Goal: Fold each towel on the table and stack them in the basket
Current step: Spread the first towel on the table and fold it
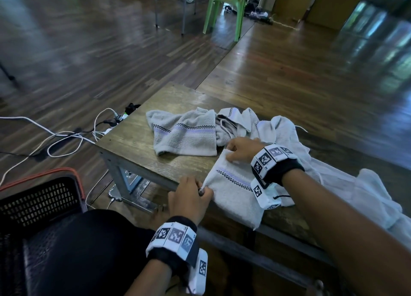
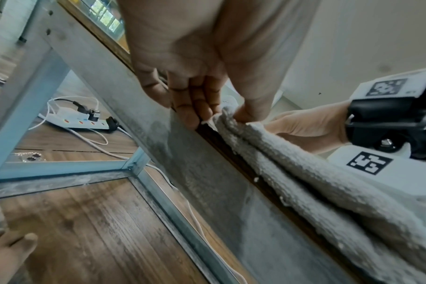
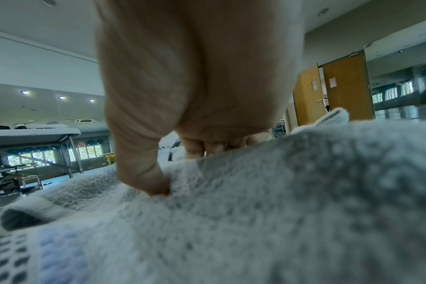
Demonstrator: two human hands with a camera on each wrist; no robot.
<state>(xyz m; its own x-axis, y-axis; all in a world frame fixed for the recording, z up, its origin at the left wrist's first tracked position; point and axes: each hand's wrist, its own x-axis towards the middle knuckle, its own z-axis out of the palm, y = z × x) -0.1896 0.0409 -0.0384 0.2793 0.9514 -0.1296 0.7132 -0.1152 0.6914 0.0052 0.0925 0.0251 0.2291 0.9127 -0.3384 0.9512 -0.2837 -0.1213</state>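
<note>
My left hand (image 1: 189, 197) pinches the towel's (image 1: 233, 189) near-left corner at the counter (image 1: 133, 140) edge; my right hand (image 1: 242, 150) pinches its far corner.

Counts: two hands (image 1: 191, 197) at the table edge, both on one folded grey terry towel (image 1: 233, 191). One dark wooden table (image 1: 133, 140), one black mesh basket (image 1: 40, 197), one green plastic chair (image 1: 224, 8). Loose grey towels (image 1: 186, 135) behind: heaped, exact number unclear.

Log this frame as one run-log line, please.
phase: folding | left hand: pinches near corner of towel | right hand: grips far corner | basket: contents unseen
</note>
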